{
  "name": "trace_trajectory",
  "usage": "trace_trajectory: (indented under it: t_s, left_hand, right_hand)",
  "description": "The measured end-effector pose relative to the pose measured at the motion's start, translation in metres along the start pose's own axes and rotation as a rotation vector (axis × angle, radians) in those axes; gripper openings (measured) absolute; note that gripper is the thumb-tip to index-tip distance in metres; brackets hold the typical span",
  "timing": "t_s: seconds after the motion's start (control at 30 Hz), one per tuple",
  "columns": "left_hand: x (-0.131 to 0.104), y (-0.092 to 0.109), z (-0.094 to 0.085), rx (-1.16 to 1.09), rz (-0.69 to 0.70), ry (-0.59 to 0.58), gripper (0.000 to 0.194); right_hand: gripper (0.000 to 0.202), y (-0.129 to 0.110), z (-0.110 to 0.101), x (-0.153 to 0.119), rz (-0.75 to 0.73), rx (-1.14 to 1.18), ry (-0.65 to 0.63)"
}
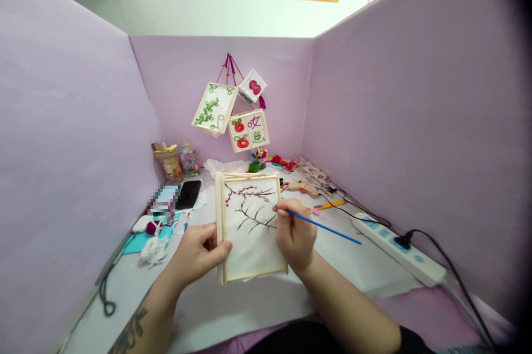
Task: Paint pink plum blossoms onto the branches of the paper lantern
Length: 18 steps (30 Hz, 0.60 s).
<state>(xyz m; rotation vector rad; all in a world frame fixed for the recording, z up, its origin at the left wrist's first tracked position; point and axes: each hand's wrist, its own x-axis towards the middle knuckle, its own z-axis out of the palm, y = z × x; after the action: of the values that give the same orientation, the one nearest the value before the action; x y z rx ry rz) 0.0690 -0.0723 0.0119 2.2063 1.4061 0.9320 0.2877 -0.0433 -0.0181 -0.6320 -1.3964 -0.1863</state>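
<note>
A wood-framed white panel lantern (249, 251) is held up in front of me, painted with dark branches and small red blossoms along the upper one. My left hand (201, 254) grips its left edge, thumb on the front. In my right hand (296, 235) is a thin blue paintbrush (328, 226), pinched near its tip end. That tip points at the panel's right side, close to the upper and lower branches; whether it touches the surface I cannot tell. The right hand covers part of the panel's right edge.
Decorated framed lanterns (216, 107) hang on the back partition. A power strip (399, 249) with a black plug and cables lies at right, near a glue gun (303, 188). At left are a black phone (189, 194), crumpled tissue (153, 250) and jars (190, 160).
</note>
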Motion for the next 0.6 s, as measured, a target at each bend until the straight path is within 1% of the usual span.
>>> trace_trajectory:
  t_s: [0.6]
  left_hand:
    - [0.0002, -0.0003, 0.0003, 0.003, 0.004, 0.002, 0.035]
  right_hand:
    - [0.014, 0.0003, 0.0001, 0.0001, 0.007, 0.009, -0.008]
